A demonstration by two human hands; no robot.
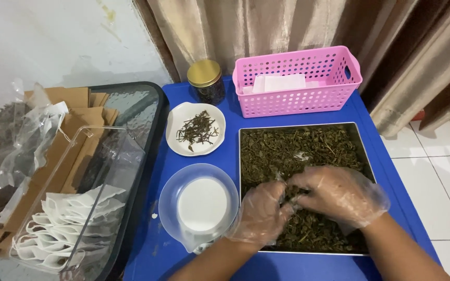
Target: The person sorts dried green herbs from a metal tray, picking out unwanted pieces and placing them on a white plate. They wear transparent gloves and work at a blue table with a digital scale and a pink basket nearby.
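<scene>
Right now both hands, each wearing a thin clear disposable glove, are working together over the metal tray (363,156) of dried green-brown leaves (298,148). The left hand (261,213) is curling its fingers inward at the near middle of the tray, and the right hand (342,193) is bending toward it from the right, fingertips meeting the left ones. Something pale is showing between the fingertips, but whether they are pinching only leaves or a small bag too I cannot tell. Both hands are resting on the leaf pile, narrowly cupped rather than spread.

Everything else is sitting around that tray on the blue table (235,117). Just left of the tray, touching the left wrist's side, a clear plastic bowl (170,205) is lying with a round white disc (203,204) inside it. Beyond the bowl, left of the tray's far corner, a white dish (180,117) is holding a small heap of dark twiggy stems (198,129). Behind that dish a dark glass jar with a gold lid (205,80) is standing upright. Directly behind the tray a pink perforated basket (298,99) is holding white flat papers (279,83). Well left of the tray, a clear plastic box (121,156) is holding a stack of empty white filter bags (69,224), with brown paper pouches (74,112) and crumpled clear plastic bags (11,145) beside it.
</scene>
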